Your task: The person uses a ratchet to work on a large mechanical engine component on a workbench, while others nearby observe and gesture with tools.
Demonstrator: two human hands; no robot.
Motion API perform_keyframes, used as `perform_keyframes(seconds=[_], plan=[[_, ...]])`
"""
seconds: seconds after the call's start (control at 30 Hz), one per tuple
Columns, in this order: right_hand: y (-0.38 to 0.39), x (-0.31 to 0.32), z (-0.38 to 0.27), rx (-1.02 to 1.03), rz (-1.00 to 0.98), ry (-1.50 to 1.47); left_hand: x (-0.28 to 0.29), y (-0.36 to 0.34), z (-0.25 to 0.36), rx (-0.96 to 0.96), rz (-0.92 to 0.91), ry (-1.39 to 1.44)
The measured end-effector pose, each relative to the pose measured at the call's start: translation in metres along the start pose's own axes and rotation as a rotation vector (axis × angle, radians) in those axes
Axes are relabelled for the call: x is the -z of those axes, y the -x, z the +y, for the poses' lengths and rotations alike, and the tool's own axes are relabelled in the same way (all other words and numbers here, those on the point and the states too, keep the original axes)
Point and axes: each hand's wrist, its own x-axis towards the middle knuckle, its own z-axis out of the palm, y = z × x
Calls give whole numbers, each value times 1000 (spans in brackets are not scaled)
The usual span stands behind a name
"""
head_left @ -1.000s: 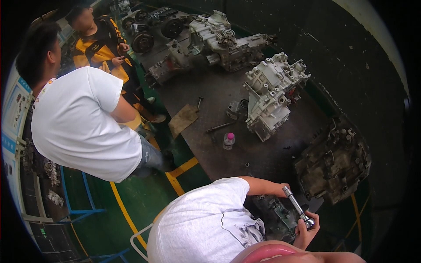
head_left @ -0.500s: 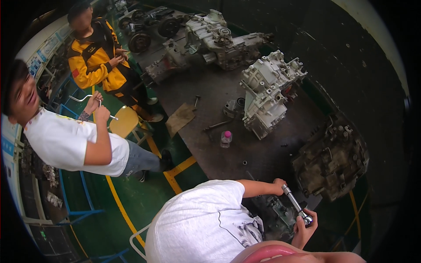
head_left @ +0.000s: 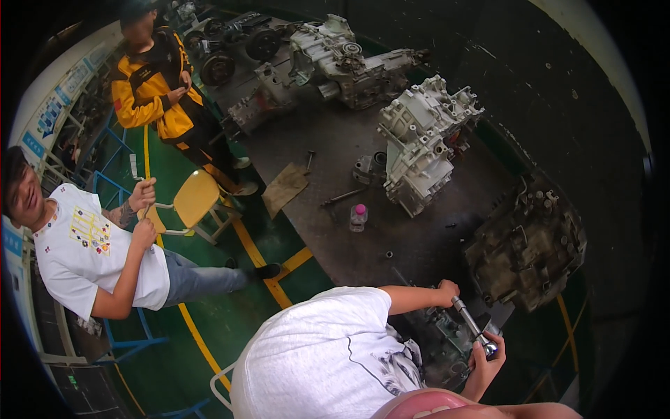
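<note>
My right hand (head_left: 486, 364) is closed around the round head of a chrome ratchet wrench (head_left: 469, 318) with a long extension. The tool slants up and left from that hand to my left hand (head_left: 448, 293). The left fingers are curled right at the tool's far end; what they grip there is hidden. Below and behind the wrench lies a greyish metal assembly (head_left: 436, 322), partly covered by my left arm and white shirt. Just right of my hands sits a large, dark, dirty gearbox casing (head_left: 527, 251).
On the dark metal table (head_left: 314, 241) stand a pale gearbox (head_left: 426, 143), another transmission (head_left: 342, 59) and a pink-capped bottle (head_left: 359, 218). A brown sheet (head_left: 286, 188) overlaps its left edge. Two people stand left, near a yellow chair (head_left: 197, 197); one holds a bent metal rod (head_left: 135, 167).
The person in the white T-shirt has shifted left and turned, lowering the bent rod and uncovering more of the chair. My hands keep nearly the same hold; the view has moved slightly.
</note>
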Motion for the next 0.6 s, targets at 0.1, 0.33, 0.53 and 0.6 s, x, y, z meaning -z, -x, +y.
perform_keyframes(seconds=[0.1,0.33,0.53,0.6], plan=[[0,-1,1,-31,-1,-13,5,4,-3,51,4,66],[0,4,12,-28,6,67,9,18,1,123,62,202],[-4,9,26,-89,20,77,0,9,1,182,31,178],[-2,11,31,-133,18,61,-4,6,-1,-1,44,67]])
